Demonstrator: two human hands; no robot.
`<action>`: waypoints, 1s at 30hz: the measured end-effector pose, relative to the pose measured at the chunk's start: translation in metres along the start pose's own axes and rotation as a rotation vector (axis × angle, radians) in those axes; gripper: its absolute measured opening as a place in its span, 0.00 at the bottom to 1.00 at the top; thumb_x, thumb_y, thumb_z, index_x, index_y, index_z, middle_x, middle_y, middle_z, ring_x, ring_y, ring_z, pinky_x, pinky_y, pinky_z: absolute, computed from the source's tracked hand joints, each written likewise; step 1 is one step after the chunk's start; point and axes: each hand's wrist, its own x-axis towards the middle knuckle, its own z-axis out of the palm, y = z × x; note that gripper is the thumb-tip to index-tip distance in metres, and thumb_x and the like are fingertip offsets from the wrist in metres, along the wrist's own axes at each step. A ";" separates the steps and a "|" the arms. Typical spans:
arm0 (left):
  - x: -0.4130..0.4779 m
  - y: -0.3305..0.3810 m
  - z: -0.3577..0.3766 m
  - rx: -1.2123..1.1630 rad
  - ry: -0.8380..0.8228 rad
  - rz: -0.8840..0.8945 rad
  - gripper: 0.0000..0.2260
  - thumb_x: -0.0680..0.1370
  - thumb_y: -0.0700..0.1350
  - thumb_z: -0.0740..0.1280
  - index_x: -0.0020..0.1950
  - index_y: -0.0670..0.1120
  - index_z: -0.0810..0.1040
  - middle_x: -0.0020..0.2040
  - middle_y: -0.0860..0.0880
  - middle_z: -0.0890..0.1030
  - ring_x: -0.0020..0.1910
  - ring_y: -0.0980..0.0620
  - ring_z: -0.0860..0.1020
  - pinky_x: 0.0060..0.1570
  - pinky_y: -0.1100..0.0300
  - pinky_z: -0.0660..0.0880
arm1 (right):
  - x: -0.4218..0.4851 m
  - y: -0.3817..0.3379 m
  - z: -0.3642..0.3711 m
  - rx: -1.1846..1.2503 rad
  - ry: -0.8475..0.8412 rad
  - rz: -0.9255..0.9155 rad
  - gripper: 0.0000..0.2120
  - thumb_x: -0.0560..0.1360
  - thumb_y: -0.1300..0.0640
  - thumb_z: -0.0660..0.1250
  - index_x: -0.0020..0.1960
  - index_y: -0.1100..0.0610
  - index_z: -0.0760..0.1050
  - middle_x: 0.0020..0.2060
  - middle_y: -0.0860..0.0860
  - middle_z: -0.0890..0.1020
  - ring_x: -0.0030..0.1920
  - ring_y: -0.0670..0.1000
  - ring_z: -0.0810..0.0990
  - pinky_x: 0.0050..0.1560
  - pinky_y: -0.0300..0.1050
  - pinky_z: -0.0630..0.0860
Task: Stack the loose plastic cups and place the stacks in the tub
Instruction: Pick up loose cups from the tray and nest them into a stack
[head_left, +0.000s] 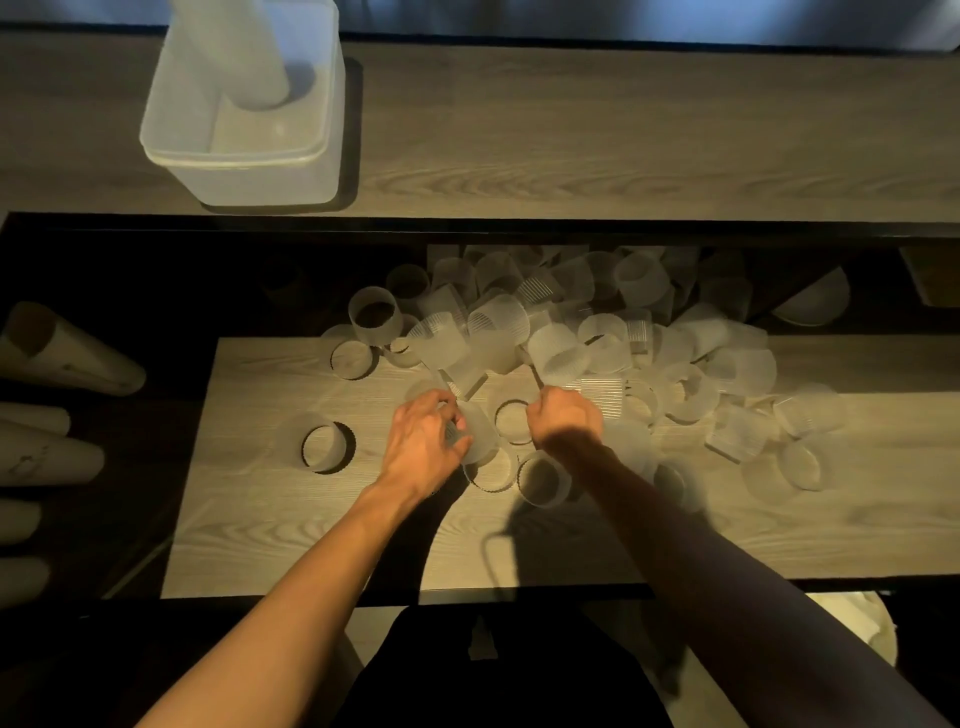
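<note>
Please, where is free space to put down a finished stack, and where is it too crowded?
Free: the upper wooden surface right of the tub; the tub floor in front of the stack standing in it; the lower board at its near left corner, in front of the lone cup. Crowded: the cup pile, from the board's middle to its back right.

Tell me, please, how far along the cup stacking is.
Done: one tall stack stands in the tub. In hand: the left hand grips a cup; the right hand is curled beside it, its hold unclear. Left: a large pile of loose cups on the table.
</note>
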 end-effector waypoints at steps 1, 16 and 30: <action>-0.001 0.002 0.001 0.005 0.001 0.013 0.09 0.75 0.50 0.72 0.52 0.49 0.80 0.63 0.51 0.76 0.65 0.52 0.72 0.69 0.54 0.61 | 0.002 0.003 0.002 0.017 -0.027 0.020 0.16 0.83 0.49 0.57 0.61 0.56 0.76 0.54 0.54 0.81 0.53 0.54 0.79 0.55 0.49 0.75; -0.030 0.010 -0.001 -0.070 -0.031 0.114 0.03 0.73 0.47 0.71 0.44 0.50 0.78 0.62 0.52 0.76 0.63 0.53 0.73 0.62 0.59 0.63 | -0.007 0.009 0.005 0.247 0.187 -0.055 0.13 0.83 0.43 0.57 0.52 0.51 0.70 0.39 0.50 0.79 0.44 0.53 0.80 0.52 0.48 0.76; -0.059 -0.029 -0.036 -0.033 0.072 -0.042 0.04 0.76 0.47 0.68 0.45 0.50 0.74 0.74 0.49 0.68 0.66 0.48 0.73 0.66 0.49 0.67 | -0.007 -0.079 0.006 0.180 0.172 -0.691 0.19 0.82 0.54 0.63 0.72 0.51 0.69 0.62 0.50 0.76 0.48 0.47 0.78 0.48 0.43 0.76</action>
